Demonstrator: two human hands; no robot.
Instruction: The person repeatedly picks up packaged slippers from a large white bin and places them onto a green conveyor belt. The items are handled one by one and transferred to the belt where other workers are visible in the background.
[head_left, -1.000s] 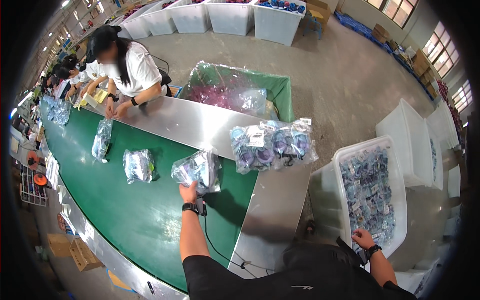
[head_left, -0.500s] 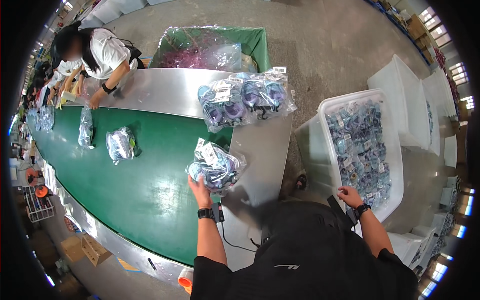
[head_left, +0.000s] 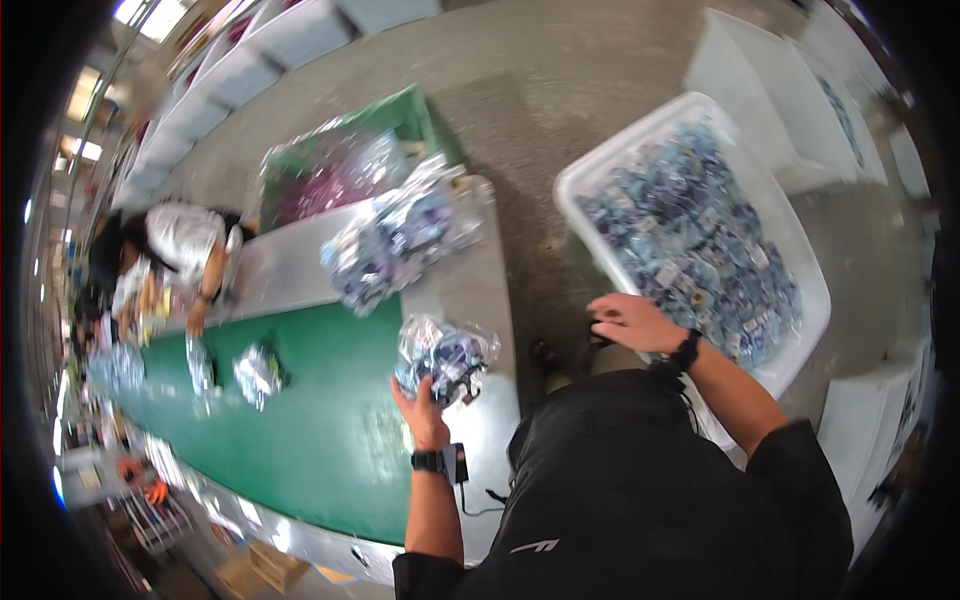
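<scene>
My left hand [head_left: 424, 412] is closed on the near edge of a clear plastic bag of blue and purple sandals [head_left: 450, 358], at the belt's right end where the metal table begins. My right hand [head_left: 640, 322] is in the air between the table and a white bin [head_left: 572, 190], its fingers loosely apart with nothing seen in them. A dark shape shows by its fingertips; I cannot tell what it is. Many similar bags of sandals [head_left: 690, 250] fill the bin. More bagged sandals [head_left: 400, 235] lie piled on the metal table's far corner, blurred.
The green conveyor belt [head_left: 310, 450] runs off left, carrying a few bags [head_left: 258, 375]. A co-worker [head_left: 185, 240] leans over its far side. Behind the table stands a green-lined container [head_left: 430, 125] with pinkish plastic inside. Other white bins [head_left: 755, 110] stand at the right.
The view has swung right, bringing the white bin nearer the middle. My right hand has moved from the bin's near rim toward the table. My left hand keeps hold of the bag.
</scene>
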